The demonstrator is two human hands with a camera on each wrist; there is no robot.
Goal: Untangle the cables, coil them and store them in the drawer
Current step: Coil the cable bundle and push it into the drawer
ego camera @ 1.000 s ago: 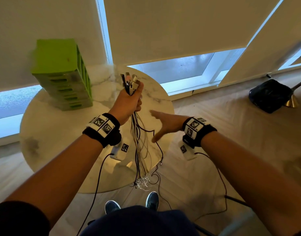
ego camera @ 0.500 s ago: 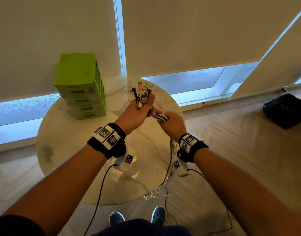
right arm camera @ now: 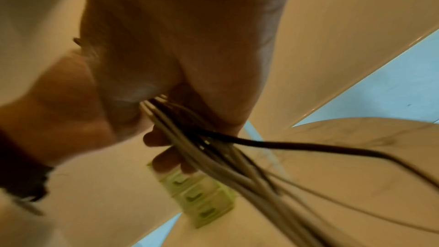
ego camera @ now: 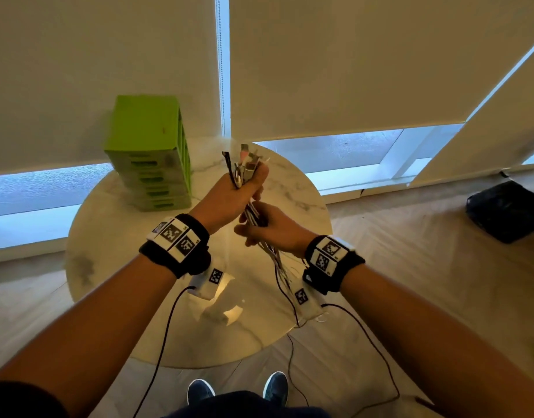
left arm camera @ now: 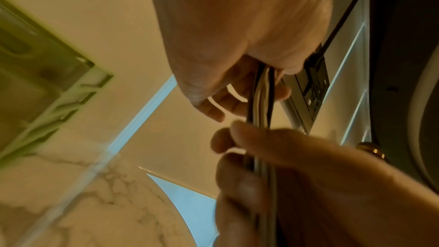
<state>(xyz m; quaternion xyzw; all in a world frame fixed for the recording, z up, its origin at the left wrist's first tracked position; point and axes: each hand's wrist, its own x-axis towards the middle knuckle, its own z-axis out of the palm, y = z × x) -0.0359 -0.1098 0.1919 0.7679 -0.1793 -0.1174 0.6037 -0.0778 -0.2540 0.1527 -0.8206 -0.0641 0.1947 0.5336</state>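
A bundle of white and black cables runs between both hands above the round marble table. My left hand grips the bundle just below its plug ends, which stick up out of the fist. My right hand is curled round the same cables directly below the left hand, and the strands trail down past the right wrist toward the floor. In the left wrist view the cables pass from the left palm into the right hand's fingers. The green drawer unit stands at the table's back left.
Roller blinds and low windows lie behind the table. A black bag sits on the wooden floor at the right. Thin black sensor leads hang from both wrists, and my shoes are at the table's near edge.
My right hand, open and apart a second ago, has closed round the cables under the left hand and slid slightly down. The dangling strands have been drawn up and rightward.
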